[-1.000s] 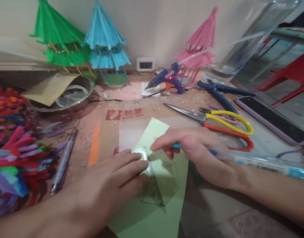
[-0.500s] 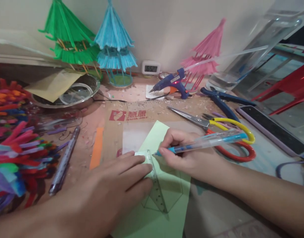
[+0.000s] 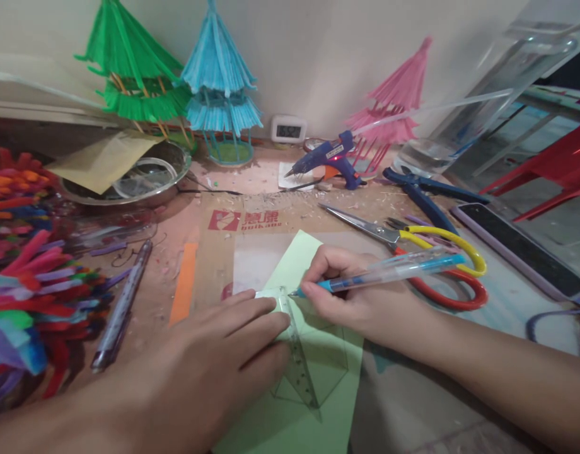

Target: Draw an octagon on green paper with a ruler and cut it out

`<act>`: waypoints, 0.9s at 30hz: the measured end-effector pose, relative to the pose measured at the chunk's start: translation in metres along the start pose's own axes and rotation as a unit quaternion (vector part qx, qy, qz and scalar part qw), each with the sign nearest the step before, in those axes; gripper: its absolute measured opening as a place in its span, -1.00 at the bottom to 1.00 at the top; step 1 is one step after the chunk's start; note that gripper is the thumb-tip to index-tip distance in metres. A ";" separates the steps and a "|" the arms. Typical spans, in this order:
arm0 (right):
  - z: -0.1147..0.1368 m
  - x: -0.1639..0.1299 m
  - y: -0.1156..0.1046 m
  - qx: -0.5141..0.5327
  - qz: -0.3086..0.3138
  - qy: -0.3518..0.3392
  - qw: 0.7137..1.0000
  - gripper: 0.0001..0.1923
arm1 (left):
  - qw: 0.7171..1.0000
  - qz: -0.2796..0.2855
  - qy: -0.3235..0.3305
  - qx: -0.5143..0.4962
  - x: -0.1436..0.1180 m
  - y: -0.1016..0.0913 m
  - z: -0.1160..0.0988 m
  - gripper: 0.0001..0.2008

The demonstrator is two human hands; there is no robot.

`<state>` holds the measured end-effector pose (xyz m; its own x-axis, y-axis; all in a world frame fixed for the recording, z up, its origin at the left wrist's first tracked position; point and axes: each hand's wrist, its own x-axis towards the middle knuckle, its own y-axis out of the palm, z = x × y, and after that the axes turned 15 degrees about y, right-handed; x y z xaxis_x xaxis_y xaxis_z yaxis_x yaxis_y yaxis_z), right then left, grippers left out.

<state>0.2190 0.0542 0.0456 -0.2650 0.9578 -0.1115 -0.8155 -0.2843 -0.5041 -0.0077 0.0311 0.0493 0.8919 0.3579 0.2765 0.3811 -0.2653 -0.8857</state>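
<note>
Pen lying left-right, tip leftward at ruler, right hand grip pinching it, left hand flat on ruler

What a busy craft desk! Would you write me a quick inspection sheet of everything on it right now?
Surface: table littered with shavings.
Job's things: pale green paper; clear ruler; blue pen.
Clutter: scissors, glue gun, pipe cleaners, metal bowl, phone.
Hands: left hand presses the ruler; right hand holds the pen, tip at the ruler's edge.
Cables: thin black cord.
Surroundings: green, blue and pink paper pavilions by the wall; red chair.
</note>
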 end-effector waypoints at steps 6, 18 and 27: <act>-0.001 0.000 0.001 -0.002 -0.001 -0.003 1.000 -0.88 | 0.994 0.053 0.046 0.084 0.003 -0.001 -0.002 -0.52; -0.002 0.000 0.001 0.005 0.003 -0.008 1.000 -0.88 | 0.999 0.038 -0.031 -0.020 0.004 -0.001 -0.002 -0.59; -0.001 -0.001 0.000 0.002 0.001 -0.011 1.000 -0.88 | 0.998 0.029 -0.039 -0.036 0.001 -0.003 0.000 -0.55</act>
<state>0.2191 0.0536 0.0451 -0.2768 0.9563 -0.0937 -0.8169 -0.2856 -0.5010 -0.0085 0.0321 0.0524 0.8919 0.4087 0.1934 0.3489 -0.3498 -0.8694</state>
